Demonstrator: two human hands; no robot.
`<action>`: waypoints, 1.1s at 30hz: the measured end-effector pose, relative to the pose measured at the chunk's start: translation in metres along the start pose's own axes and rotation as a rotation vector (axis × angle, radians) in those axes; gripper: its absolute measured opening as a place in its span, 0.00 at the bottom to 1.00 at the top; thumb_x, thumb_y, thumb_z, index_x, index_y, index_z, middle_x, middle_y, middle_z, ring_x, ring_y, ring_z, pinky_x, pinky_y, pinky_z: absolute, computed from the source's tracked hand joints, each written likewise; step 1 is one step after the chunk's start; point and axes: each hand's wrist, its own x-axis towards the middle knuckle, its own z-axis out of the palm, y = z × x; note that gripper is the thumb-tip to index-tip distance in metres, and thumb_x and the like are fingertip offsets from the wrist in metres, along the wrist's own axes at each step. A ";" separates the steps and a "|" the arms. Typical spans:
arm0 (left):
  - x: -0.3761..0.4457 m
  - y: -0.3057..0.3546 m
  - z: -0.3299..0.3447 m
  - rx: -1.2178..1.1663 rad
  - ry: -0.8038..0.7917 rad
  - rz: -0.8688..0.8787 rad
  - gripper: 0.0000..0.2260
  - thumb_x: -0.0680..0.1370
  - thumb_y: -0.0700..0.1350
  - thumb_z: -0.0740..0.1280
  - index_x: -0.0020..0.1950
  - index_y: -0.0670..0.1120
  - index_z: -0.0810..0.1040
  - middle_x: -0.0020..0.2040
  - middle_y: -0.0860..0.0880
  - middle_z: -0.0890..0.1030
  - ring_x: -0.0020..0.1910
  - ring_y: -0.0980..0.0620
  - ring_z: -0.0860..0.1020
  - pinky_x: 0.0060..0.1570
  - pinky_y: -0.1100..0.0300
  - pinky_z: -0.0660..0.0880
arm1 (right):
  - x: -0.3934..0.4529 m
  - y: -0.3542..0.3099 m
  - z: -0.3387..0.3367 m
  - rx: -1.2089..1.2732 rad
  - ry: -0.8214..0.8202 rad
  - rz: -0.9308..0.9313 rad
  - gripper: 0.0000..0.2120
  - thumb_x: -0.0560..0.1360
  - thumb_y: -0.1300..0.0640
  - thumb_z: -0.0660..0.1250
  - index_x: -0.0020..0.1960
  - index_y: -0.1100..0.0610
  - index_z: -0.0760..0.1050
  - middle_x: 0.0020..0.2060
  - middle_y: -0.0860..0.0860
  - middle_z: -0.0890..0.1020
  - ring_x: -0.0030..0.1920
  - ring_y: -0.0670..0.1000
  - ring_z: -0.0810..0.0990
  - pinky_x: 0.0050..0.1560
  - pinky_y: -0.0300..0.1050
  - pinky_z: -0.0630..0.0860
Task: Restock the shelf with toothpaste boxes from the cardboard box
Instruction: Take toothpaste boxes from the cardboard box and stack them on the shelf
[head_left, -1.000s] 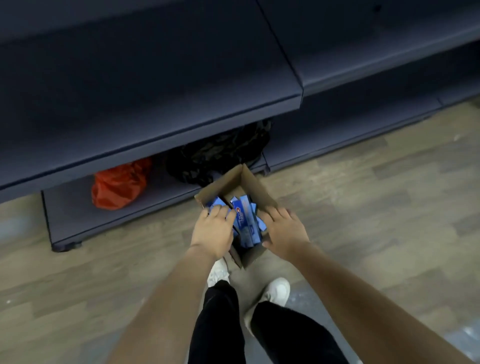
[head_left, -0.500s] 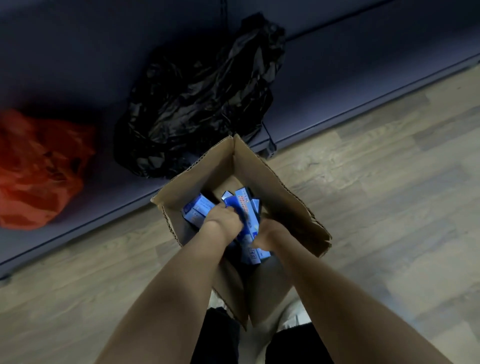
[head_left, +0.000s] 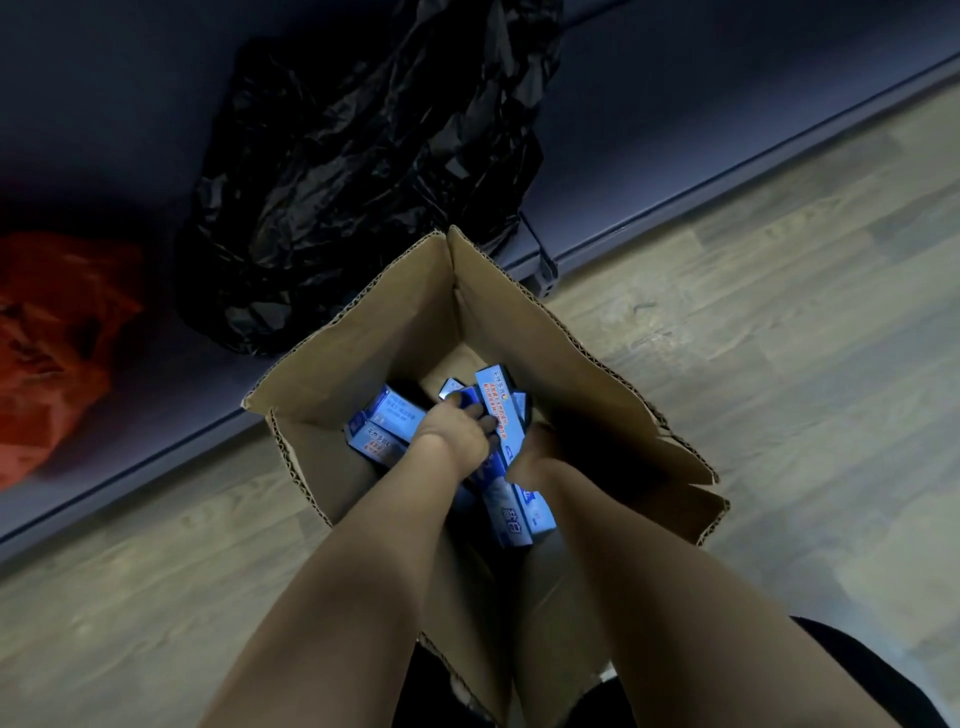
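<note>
While both hands reach into the cardboard box (head_left: 545, 332), left hand (head_left: 452, 431) fingers (head_left: 470, 415) curl around a toothpaste box (head_left: 498, 410); right hand's (head_left: 540, 457) are hidden.

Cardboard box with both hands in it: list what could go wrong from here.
1. The left hand grips several toothpaste boxes at once; one may slip out.
2. The cardboard box has loose open flaps, which could snag the bundle.
3. The right hand is mostly hidden, so its hold cannot be judged.

Right hand (head_left: 540, 457) mostly hidden behind toothpaste boxes (head_left: 501, 441) inside cardboard box (head_left: 571, 374); grip unclear. Left hand (head_left: 457, 434) fingertips buried among boxes. Red bag (head_left: 57, 343) cut off left.
</note>
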 end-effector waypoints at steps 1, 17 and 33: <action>0.000 0.001 0.000 0.012 0.005 0.003 0.23 0.82 0.43 0.55 0.76 0.45 0.56 0.76 0.46 0.57 0.75 0.46 0.56 0.73 0.48 0.52 | 0.000 0.000 0.000 0.024 0.028 0.010 0.21 0.76 0.58 0.67 0.67 0.60 0.69 0.63 0.57 0.76 0.63 0.55 0.75 0.61 0.43 0.71; 0.035 0.025 0.005 0.233 -0.050 0.230 0.20 0.80 0.42 0.60 0.72 0.43 0.65 0.72 0.45 0.65 0.72 0.44 0.61 0.71 0.53 0.57 | -0.013 -0.009 -0.026 -0.044 0.195 -0.030 0.19 0.81 0.65 0.57 0.70 0.65 0.64 0.68 0.61 0.70 0.69 0.57 0.70 0.67 0.48 0.66; 0.042 0.006 0.018 0.349 0.161 0.362 0.15 0.80 0.40 0.59 0.65 0.38 0.73 0.65 0.43 0.73 0.64 0.43 0.70 0.65 0.54 0.62 | -0.016 -0.014 -0.037 -0.174 0.144 -0.130 0.19 0.83 0.63 0.46 0.70 0.69 0.63 0.68 0.61 0.69 0.68 0.57 0.69 0.64 0.42 0.64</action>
